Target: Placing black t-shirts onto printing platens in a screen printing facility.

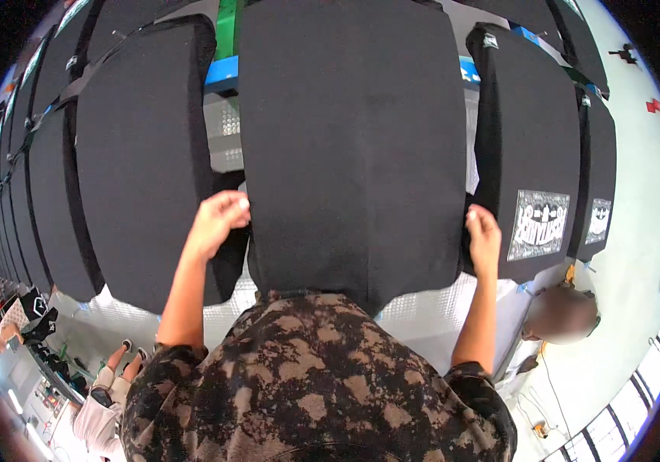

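A black T-shirt (353,154) lies smooth and flat over a board directly in front of me, with a faint lengthwise crease near its middle. My left hand (220,221) is closed in a pinch at the shirt's left edge, where dark cloth hangs down beside the board. At the opposite edge, my right hand (484,237) has its fingers curled together on the black cloth at about the same height. The fabric between my fingertips is mostly hidden on both sides.
Another black shirt (145,154) covers a board on the left. To the right, a black shirt (526,154) bears a white print. Blue (222,73) and green metal parts show between boards. One person (561,316) is at the lower right; another (103,416) is lower left.
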{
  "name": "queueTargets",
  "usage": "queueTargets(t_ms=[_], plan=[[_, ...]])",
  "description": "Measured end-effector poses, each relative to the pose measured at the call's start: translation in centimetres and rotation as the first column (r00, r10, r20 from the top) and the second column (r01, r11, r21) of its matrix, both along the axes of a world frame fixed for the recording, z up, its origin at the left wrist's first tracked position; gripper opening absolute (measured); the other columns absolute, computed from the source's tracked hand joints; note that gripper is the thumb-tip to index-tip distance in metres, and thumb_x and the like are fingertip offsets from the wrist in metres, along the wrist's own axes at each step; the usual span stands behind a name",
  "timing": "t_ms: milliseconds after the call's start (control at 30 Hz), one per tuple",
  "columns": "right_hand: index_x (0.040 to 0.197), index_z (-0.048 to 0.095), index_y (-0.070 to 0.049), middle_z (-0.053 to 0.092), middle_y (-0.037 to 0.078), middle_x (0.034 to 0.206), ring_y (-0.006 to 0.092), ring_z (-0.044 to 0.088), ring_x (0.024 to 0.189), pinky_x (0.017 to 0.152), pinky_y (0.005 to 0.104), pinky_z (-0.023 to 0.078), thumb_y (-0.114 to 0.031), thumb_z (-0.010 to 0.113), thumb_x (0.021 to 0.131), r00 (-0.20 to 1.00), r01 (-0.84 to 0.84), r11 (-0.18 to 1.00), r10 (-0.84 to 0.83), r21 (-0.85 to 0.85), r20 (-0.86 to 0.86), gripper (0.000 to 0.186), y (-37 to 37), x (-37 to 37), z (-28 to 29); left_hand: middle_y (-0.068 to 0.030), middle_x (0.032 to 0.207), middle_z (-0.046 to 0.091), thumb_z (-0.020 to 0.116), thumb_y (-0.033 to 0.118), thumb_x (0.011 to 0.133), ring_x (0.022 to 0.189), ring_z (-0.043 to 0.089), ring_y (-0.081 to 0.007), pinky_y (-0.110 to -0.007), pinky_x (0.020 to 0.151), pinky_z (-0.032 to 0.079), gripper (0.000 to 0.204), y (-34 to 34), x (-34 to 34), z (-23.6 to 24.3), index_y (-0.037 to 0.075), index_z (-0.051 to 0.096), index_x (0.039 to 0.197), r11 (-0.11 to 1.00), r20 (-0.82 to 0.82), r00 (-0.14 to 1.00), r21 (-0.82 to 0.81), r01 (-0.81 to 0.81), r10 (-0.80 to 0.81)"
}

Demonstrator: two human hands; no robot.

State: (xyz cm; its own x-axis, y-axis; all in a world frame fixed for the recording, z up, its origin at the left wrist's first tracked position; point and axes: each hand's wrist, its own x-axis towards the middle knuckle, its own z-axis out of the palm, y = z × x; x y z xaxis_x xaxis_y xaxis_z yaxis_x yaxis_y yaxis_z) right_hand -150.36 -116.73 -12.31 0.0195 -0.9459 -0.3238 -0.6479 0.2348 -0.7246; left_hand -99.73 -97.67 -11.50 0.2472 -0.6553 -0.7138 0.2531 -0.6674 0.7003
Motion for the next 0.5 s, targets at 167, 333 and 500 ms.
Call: queueTargets(t_ms=[167, 333, 500], plan=[[0.116, 0.067, 0.007, 0.072, 0.012, 0.107, 0.0156, 0.064, 0.1, 0.092, 0.0293, 0.049, -0.029, 0.068, 0.096, 0.983, 0.111, 0.987, -0.126, 0.112, 0.135, 0.041, 9.5, -2.3, -1.1, -0.004, 0.087, 0.068, 0.069, 0.025, 0.095, 0.081, 0.063, -0.0119, -0.029, 0.073, 0.051, 0.029, 10.0, -6.5, 2.0, -0.003, 0.066, 0.104, 0.972, 0.16, 0.964, 0.14, 0.189, -0.211], [0.098, 0.072, 0.004, 0.072, 0.007, 0.086, 0.0117, 0.063, 0.078, 0.075, 0.0273, 0.051, -0.023, 0.078, 0.087, 0.978, 0.152, 0.981, -0.133, -0.119, 0.159, 0.029, 8.4, -1.9, -0.7, -0.0034, 0.071, 0.065, 0.073, 0.016, 0.09, 0.066, 0.058, -0.011, -0.029, 0.064, 0.048, 0.021, 10.6, -8.0, 2.5, -0.002, 0.064, 0.083, 0.974, 0.541, 0.812, 0.068, 0.214, -0.216], [0.095, 0.073, 0.004, 0.072, 0.006, 0.081, 0.0122, 0.063, 0.073, 0.071, 0.0292, 0.051, -0.022, 0.077, 0.087, 0.978, 0.167, 0.956, -0.13, -0.24, 0.16, 0.027, 6.1, -2.2, 1.0, -0.0067, 0.07, 0.067, 0.075, 0.018, 0.086, 0.066, 0.062, -0.0125, -0.031, 0.064, 0.051, 0.022, 9.5, -6.7, 3.7, -0.003, 0.068, 0.085, 0.997, 0.657, 0.753, -0.021, 0.075, -0.042]])
